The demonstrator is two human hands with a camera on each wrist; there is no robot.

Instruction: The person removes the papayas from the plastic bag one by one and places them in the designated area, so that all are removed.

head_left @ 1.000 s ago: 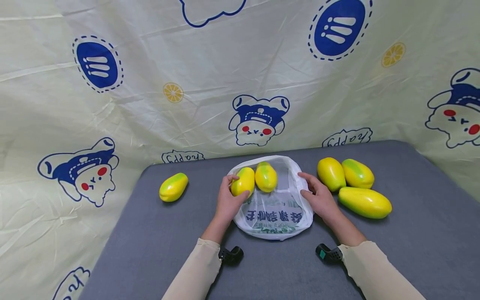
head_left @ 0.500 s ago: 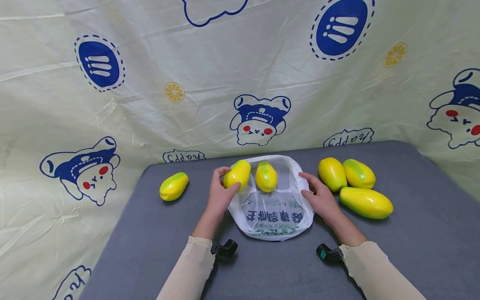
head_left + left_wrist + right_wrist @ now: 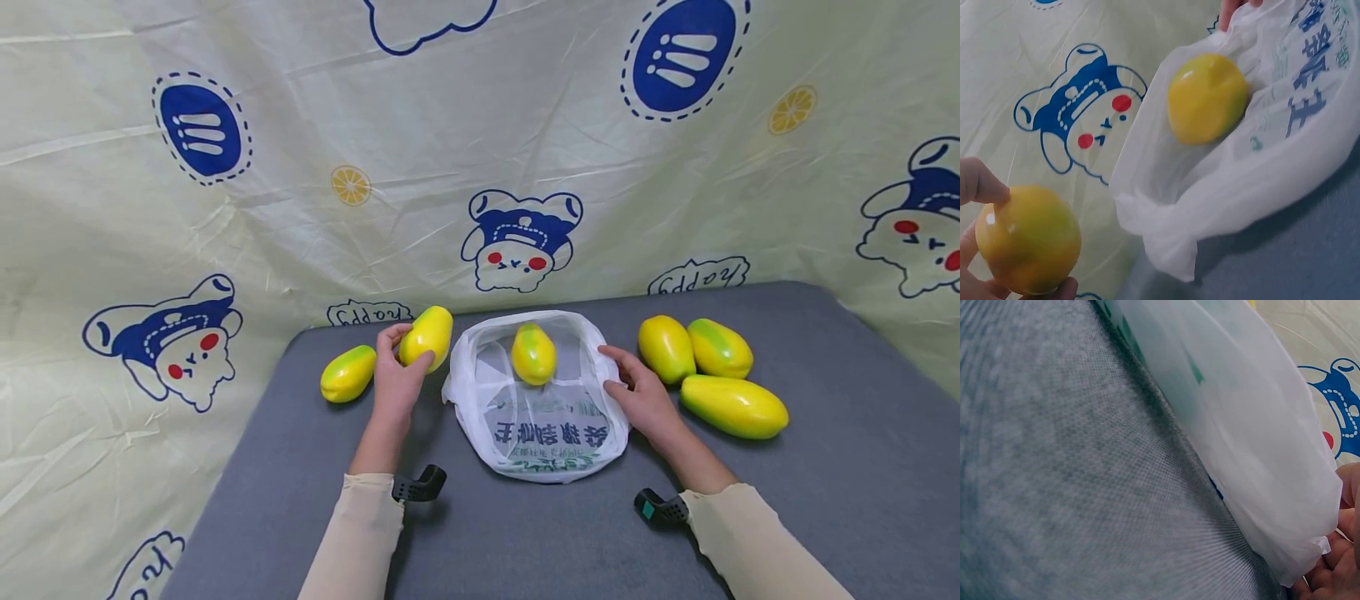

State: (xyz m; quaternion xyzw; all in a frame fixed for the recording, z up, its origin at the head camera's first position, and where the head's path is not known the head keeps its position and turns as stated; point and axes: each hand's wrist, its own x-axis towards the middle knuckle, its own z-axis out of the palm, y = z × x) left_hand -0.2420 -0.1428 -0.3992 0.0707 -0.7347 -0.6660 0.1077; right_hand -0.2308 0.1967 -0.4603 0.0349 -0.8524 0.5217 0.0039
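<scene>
My left hand [image 3: 397, 375] grips a yellow-green papaya [image 3: 427, 336] above the table, just left of the white plastic bag [image 3: 467, 375]. In the left wrist view, thumb and fingers wrap this papaya [image 3: 1030, 240] at the lower left. The bag lies with its mouth spread wide, and a single papaya [image 3: 534, 354] is inside it. At the bag's right rim, my right hand [image 3: 641, 396] pinches the plastic. Close up in the right wrist view, the fingers [image 3: 1341, 556] hold the bag's edge [image 3: 1272, 481].
Another papaya [image 3: 348, 373] lies on the grey tabletop [image 3: 540, 533] to the left. Three more sit grouped at the right, the nearest papaya [image 3: 733, 407] lying lengthwise. A printed curtain [image 3: 405, 242] hangs behind the table.
My left hand has lifted a papaya out of the bag and carried it leftward past the rim. The bag's left side has slackened outward. My right hand has stayed at the right rim.
</scene>
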